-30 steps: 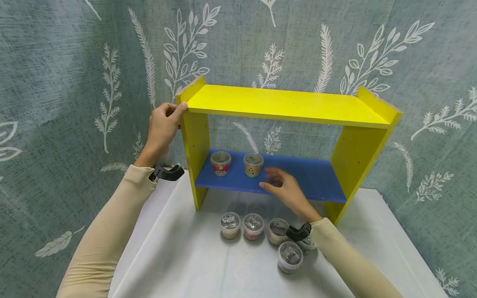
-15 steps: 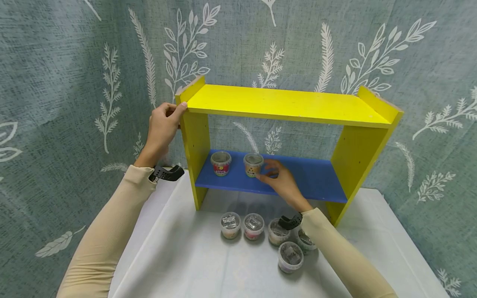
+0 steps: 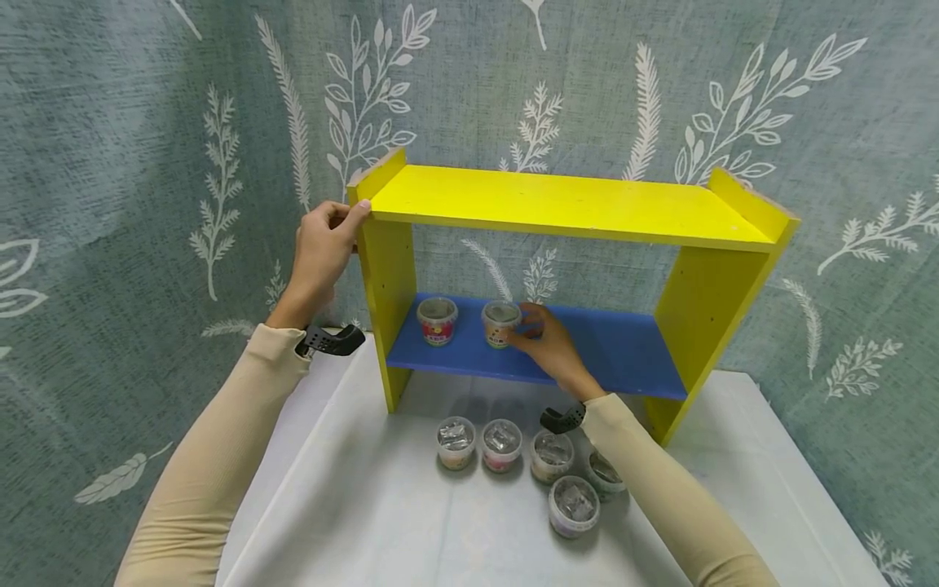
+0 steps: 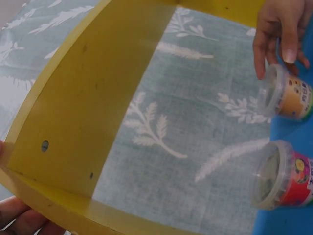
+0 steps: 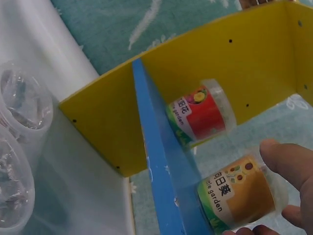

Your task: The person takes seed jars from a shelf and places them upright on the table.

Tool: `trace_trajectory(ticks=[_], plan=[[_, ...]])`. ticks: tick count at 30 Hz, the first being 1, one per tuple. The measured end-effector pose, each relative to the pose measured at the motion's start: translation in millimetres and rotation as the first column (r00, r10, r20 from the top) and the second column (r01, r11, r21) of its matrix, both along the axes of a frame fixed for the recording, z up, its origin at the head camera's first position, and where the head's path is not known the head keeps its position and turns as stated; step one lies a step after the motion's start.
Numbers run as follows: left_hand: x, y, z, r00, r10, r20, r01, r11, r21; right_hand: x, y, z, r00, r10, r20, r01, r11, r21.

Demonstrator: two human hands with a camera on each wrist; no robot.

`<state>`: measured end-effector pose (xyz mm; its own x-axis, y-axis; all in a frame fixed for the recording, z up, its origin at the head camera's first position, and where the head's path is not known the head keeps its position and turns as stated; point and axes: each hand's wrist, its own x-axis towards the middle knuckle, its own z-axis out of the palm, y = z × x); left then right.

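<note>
My left hand [image 3: 323, 240] grips the upper left corner of a yellow and blue shelf unit [image 3: 557, 200], thumb in front. On its blue board [image 3: 601, 346] stands a small clear plastic tub with an orange label [image 5: 244, 188], upright. My right hand [image 3: 548, 344] holds this tub from the right, the thumb at its front near the rim and the fingers round the far side. A second tub with a red label [image 3: 438, 326] stands to its left on the same board. In the left wrist view, fingers of the right hand [image 4: 283, 29] reach to the orange-labelled tub's rim.
Several similar lidded tubs stand on the white-covered table [image 3: 381, 514] in front of the shelf, among them a front one [image 3: 574, 507] and a left one [image 3: 455, 444]. A grey-green leaf-patterned cloth [image 3: 469, 81] hangs behind.
My right hand has moved left to the orange-labelled tub and closed round it. The left hand stays on the shelf corner, and the tubs have not moved.
</note>
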<state>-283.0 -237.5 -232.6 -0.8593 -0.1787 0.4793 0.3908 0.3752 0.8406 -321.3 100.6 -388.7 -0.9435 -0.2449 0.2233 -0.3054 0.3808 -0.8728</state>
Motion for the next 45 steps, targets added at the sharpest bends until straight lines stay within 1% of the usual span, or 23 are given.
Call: trace_trajectory(ticks=[6,13,18,23,27,31,33,38,45], plan=[[0.2,-1,0.5,1.0,0.003,0.006,-0.003,1.0,0.002,-8.1,-4,2.5,0.999,0.017,0.039,-0.017,1.0,0.005],[-1.3,1,1.7,1.0,0.004,0.009,-0.004,1.0,0.0,-15.3,-4,6.7,0.996,0.031,0.085,-0.028,0.999,-0.031],[-0.7,2,2.3,1.0,0.005,0.007,-0.005,1.0,0.004,-18.9,-4,6.9,0.994,0.034,0.108,-0.031,0.999,-0.034],[0.2,2,4.1,1.0,-0.001,0.007,0.001,1.0,0.005,-21.8,-5,7.8,0.993,0.071,0.097,-0.067,0.997,-0.046],[0.1,1,4.8,1.0,-0.001,0.016,0.001,1.0,0.005,-23.5,-6,7.8,0.993,0.092,0.069,-0.088,0.994,-0.063],[-1.3,0,5.3,1.0,-0.002,0.026,0.002,1.0,0.008,-24.0,-7,6.4,0.996,0.077,0.035,-0.074,0.994,-0.077],[-2.0,0,5.4,1.0,-0.005,0.03,0.005,1.0,0.009,-23.6,-7,5.7,0.998,0.055,0.025,-0.054,0.996,-0.065],[-2.9,-1,4.9,0.999,-0.013,0.033,0.012,1.0,0.018,-22.2,-8,4.6,0.999,0.03,0.021,-0.029,0.999,-0.042],[-4.0,-2,4.0,1.0,-0.013,0.028,0.012,1.0,0.023,-17.7,-5,7.5,0.999,0.033,0.037,-0.031,0.999,-0.037]])
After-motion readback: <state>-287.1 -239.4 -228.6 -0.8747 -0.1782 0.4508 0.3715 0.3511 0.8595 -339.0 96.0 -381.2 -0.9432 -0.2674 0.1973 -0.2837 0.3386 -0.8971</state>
